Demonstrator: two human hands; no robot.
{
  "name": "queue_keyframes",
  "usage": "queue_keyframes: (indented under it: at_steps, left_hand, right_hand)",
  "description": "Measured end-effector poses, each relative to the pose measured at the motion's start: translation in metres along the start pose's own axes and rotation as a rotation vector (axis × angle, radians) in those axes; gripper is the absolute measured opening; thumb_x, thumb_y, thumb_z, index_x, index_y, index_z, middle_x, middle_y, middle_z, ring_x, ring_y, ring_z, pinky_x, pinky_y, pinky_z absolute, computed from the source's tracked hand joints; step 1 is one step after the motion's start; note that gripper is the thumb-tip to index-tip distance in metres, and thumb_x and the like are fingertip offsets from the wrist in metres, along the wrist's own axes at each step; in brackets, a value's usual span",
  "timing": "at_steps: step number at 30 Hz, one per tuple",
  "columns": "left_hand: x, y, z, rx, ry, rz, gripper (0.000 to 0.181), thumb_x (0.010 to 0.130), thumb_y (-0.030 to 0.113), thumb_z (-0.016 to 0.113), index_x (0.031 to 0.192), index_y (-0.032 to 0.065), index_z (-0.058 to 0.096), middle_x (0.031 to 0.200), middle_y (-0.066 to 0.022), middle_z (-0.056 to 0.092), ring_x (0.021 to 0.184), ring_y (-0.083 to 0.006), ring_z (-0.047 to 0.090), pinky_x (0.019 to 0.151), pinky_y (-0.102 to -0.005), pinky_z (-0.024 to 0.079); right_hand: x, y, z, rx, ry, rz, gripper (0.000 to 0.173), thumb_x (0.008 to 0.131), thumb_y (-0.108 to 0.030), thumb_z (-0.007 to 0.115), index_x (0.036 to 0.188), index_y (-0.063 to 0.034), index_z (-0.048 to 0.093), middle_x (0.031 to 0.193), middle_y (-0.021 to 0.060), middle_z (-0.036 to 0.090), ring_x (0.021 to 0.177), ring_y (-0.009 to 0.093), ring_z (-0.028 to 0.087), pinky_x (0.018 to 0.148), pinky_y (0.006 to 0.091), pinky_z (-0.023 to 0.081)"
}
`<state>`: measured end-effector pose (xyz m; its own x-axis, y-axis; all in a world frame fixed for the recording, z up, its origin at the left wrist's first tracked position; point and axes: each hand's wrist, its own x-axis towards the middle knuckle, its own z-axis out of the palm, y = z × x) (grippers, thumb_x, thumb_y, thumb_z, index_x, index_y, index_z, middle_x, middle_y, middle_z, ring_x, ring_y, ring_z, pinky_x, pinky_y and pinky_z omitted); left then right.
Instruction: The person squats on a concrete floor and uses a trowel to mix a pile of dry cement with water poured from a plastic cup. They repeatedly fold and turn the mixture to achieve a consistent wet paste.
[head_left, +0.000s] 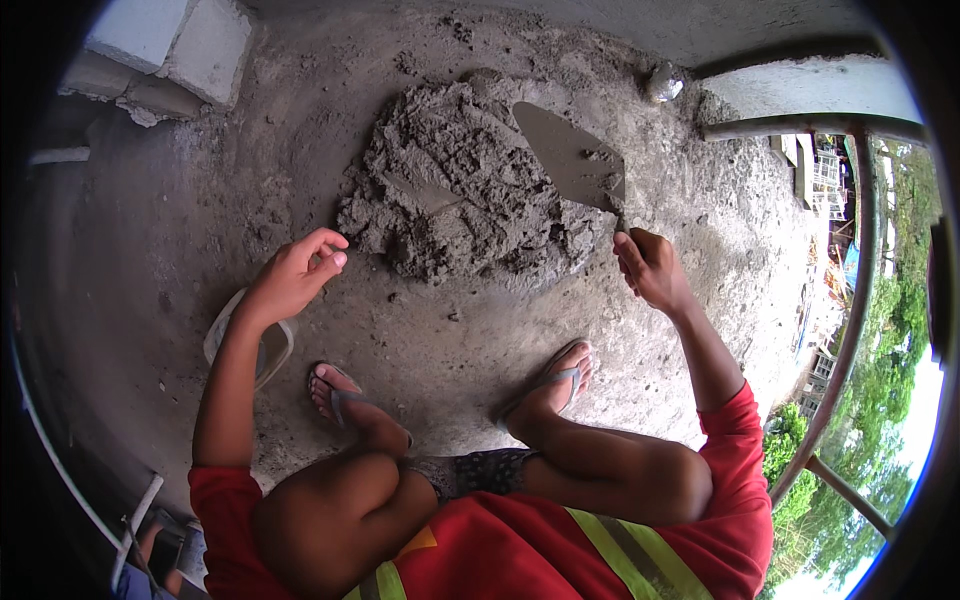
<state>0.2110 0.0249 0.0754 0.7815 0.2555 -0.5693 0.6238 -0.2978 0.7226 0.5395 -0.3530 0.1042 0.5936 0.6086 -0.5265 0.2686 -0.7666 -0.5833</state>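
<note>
A heap of wet grey mortar (457, 187) lies on the rough concrete floor in front of me. My right hand (651, 262) grips the handle of a pointed masonry trowel (574, 154). Its blade is smeared with mortar and points up and left over the heap's right side. My left hand (296, 274) holds nothing; its fingers are loosely bent, thumb apart, just off the heap's lower left edge. Below that forearm stands a pale bucket (281, 352), partly hidden by the arm.
Concrete blocks (206, 52) are stacked at the upper left. A small whitish lump (664, 82) sits by the wall at the upper right. A metal railing (851, 330) runs along the right, with trees beyond. Part of another person (150, 551) shows at the lower left.
</note>
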Motion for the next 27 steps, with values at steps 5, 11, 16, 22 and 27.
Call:
queue_keyframes:
  at_steps: [5, 11, 16, 22, 27]
  left_hand:
    - [0.011, 0.003, 0.005, -0.052, -0.044, -0.003, 0.029, 0.106, 0.027, 0.058, 0.124, 0.0040, 0.059, 0.093, -0.0015, 0.060, 0.082, -0.0085, 0.057, 0.073, -0.0274, 0.048]
    - [0.019, 0.024, 0.005, -0.030, -0.046, 0.041, 0.028, 0.107, 0.023, 0.056, 0.126, 0.0029, 0.058, 0.097, -0.0018, 0.059, 0.089, -0.0087, 0.060, 0.077, -0.0267, 0.047]
    - [0.005, 0.001, 0.005, -0.051, 0.036, 0.073, 0.032, 0.104, 0.032, 0.060, 0.120, 0.0037, 0.060, 0.086, -0.0011, 0.060, 0.070, -0.0087, 0.049, 0.067, -0.0283, 0.046]
    - [-0.019, -0.032, -0.004, -0.136, 0.066, 0.017, 0.029, 0.105, 0.026, 0.061, 0.123, 0.0047, 0.060, 0.088, 0.0003, 0.059, 0.072, -0.0065, 0.048, 0.068, -0.0260, 0.045]
    - [-0.020, -0.030, -0.012, -0.129, 0.026, -0.071, 0.027, 0.106, 0.022, 0.058, 0.126, 0.0038, 0.059, 0.095, -0.0016, 0.061, 0.088, -0.0070, 0.057, 0.077, -0.0253, 0.045]
  right_hand:
    - [0.080, 0.015, 0.024, -0.317, -0.073, -0.340, 0.051, 0.111, -0.040, 0.041, 0.079, -0.0037, 0.057, 0.058, 0.0087, 0.055, 0.047, 0.022, 0.046, 0.048, 0.0424, 0.047]
    - [0.168, 0.020, 0.013, -0.398, 0.035, -0.267, 0.062, 0.108, -0.048, 0.042, 0.078, 0.0008, 0.064, 0.064, 0.0155, 0.065, 0.056, 0.026, 0.065, 0.056, 0.0432, 0.054]
    - [0.175, 0.011, -0.006, -0.067, -0.115, 0.082, 0.069, 0.105, -0.059, 0.045, 0.068, -0.0021, 0.057, 0.055, 0.0080, 0.057, 0.045, 0.019, 0.058, 0.045, 0.0376, 0.050]
    - [0.083, 0.074, -0.009, 0.158, 0.052, 0.143, 0.064, 0.107, -0.058, 0.042, 0.070, -0.0074, 0.053, 0.055, 0.0024, 0.053, 0.043, 0.012, 0.051, 0.040, 0.0310, 0.045]
    - [-0.036, 0.157, 0.036, 0.387, 0.180, 0.545, 0.058, 0.105, -0.058, 0.046, 0.079, -0.0069, 0.053, 0.062, 0.0007, 0.050, 0.046, 0.011, 0.049, 0.039, 0.0292, 0.042]
